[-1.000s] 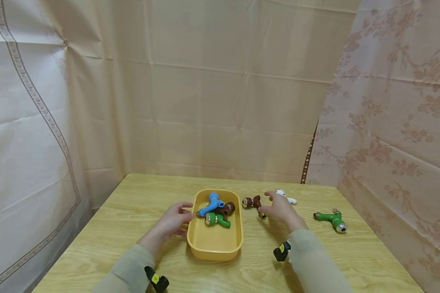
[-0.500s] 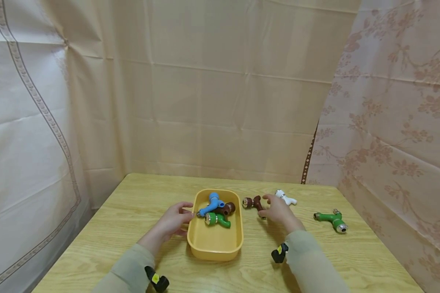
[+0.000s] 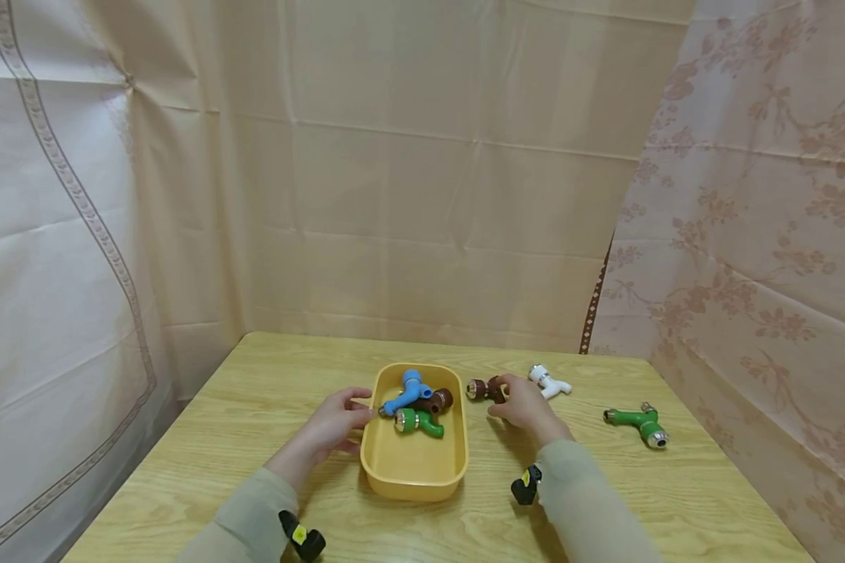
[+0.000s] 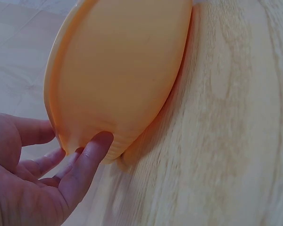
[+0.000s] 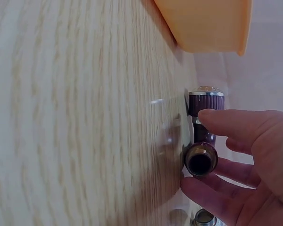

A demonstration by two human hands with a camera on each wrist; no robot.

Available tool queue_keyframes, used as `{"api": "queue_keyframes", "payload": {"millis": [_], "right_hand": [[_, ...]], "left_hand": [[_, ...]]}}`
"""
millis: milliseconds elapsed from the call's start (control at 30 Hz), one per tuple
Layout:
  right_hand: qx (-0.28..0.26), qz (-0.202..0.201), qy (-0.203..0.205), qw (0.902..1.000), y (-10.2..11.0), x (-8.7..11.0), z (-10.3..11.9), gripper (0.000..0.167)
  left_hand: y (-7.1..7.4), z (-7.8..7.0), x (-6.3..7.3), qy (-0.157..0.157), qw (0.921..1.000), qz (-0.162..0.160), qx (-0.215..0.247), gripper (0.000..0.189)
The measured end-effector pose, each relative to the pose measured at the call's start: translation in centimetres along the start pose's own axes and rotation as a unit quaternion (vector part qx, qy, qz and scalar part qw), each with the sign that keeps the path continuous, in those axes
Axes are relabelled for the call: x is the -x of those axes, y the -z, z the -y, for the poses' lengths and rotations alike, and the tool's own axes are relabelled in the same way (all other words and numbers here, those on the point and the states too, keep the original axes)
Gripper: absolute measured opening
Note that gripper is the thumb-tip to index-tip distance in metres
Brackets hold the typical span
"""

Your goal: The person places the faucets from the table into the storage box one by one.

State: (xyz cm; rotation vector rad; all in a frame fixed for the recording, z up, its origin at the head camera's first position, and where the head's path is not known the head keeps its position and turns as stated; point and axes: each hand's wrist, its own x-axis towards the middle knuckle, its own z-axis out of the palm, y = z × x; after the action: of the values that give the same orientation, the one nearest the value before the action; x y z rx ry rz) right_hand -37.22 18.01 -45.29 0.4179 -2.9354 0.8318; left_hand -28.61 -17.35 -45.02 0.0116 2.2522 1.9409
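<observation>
My left hand (image 3: 334, 422) rests against the left side of the yellow plastic tray (image 3: 414, 469), its fingers touching the outer wall and rim in the left wrist view. Inside the tray lie a blue faucet (image 3: 410, 391), a green faucet (image 3: 418, 422) and a partly covered brown faucet (image 3: 440, 401). On the table to the right, my right hand (image 3: 528, 410) holds another brown faucet (image 3: 480, 389). In the right wrist view the thumb is on this faucet's neck and fingers come round its other side; its threaded end (image 5: 201, 160) faces the camera.
A white faucet (image 3: 549, 381) lies just beyond my right hand. Farther right lies a green faucet with two outlets (image 3: 637, 422). The wooden table (image 3: 310, 367) meets a beige curtain (image 3: 422, 195) at the back, with patterned cloth (image 3: 767, 258) at the right.
My right hand has moved left onto the brown faucet, uncovering the white faucet. The left hand and the tray stay put.
</observation>
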Motion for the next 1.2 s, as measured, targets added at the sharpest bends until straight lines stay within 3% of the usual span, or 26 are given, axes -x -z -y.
{"api": "queue_keyframes", "payload": {"millis": [467, 1200], "right_hand": [[0.014, 0.005, -0.019, 0.9997, -0.07, -0.45, 0.21, 0.05], [-0.042, 0.003, -0.049, 0.9979, -0.25, -0.17, -0.58, 0.052]], "left_hand": [[-0.06, -0.18, 0.02, -0.001, 1.0, -0.001, -0.002, 0.046], [-0.12, -0.08, 0.06, 0.008, 1.0, -0.003, 0.002, 0.046]]}}
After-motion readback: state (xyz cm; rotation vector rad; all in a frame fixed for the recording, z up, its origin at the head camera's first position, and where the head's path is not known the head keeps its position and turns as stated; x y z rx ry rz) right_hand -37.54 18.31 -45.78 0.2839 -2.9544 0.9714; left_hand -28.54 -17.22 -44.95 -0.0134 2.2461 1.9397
